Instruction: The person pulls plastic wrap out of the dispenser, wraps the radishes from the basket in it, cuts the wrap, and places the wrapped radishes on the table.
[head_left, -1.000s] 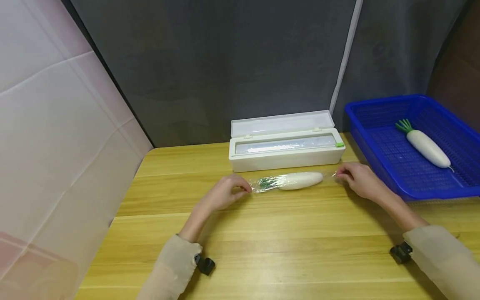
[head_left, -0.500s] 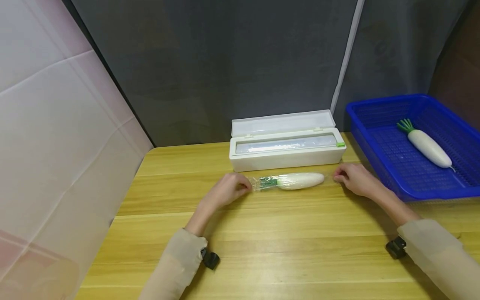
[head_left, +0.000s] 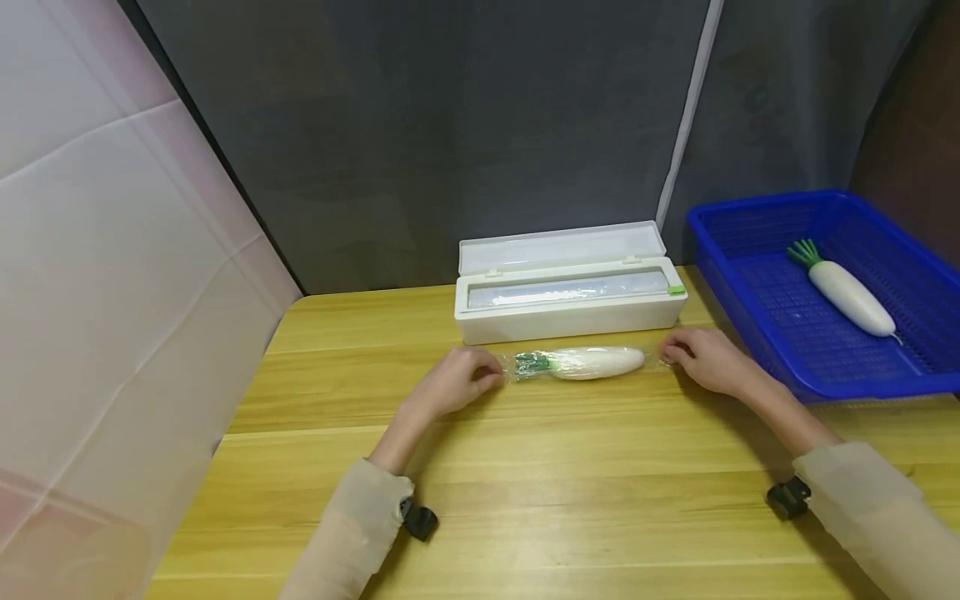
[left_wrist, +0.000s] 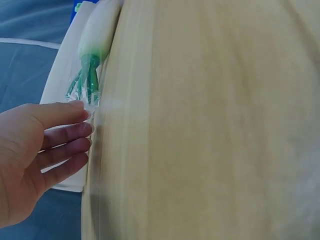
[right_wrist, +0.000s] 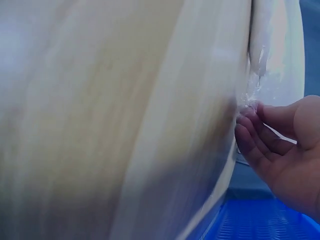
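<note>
A white radish (head_left: 596, 362) with green leaf stalks lies on the wooden table, wrapped in clear plastic film (head_left: 534, 365). At the leafy end, my left hand (head_left: 457, 379) pinches the film between thumb and forefinger; the left wrist view shows this hand (left_wrist: 47, 147) with its other fingers loosely bent. Beyond the root tip, my right hand (head_left: 712, 358) pinches the twisted film end (right_wrist: 250, 97), as the right wrist view shows. Neither hand touches the radish itself.
Just behind the radish stands a white cling film box (head_left: 573, 315), lid raised, a film roll inside and a green slider at its right end. A blue plastic basket (head_left: 757, 350) at the right holds another radish (head_left: 851, 296). A grey curtain hangs behind the table.
The film at the leafy end has drawn in around the stalks. My right hand has shifted slightly left, while both hands stay at the film's ends.
</note>
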